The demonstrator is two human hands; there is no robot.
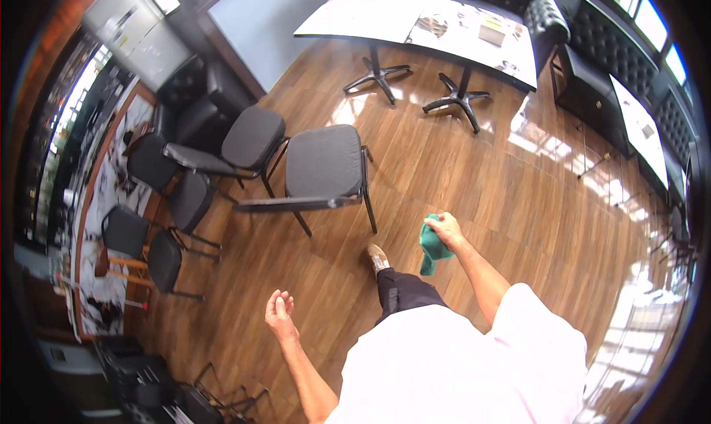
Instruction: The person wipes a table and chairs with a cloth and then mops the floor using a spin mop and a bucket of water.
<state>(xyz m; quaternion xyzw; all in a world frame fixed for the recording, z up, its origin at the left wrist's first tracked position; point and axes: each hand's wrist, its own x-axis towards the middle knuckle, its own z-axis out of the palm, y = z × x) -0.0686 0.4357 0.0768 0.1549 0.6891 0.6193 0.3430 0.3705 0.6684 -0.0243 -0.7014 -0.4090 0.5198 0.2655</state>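
I see glossy plank floor (pixel 474 179) running to the near edge of the table (pixel 359 18); the right hand (pixel 446 230) grips limp green cloth (pixel 431 249), the left hand (pixel 280 311) half-curled, empty.

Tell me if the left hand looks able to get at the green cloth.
Likely yes: the left hand looks empty, and nothing visible blocks its way across to the green cloth, which hangs from the right hand.

Brown wood-plank floor (pixel 422 165) runs beneath the long white-topped table (pixel 355 13), which bears a pale box (pixel 492 33); grey chairs (pixel 323 161) stand on the planks in front of that table, towards its left.
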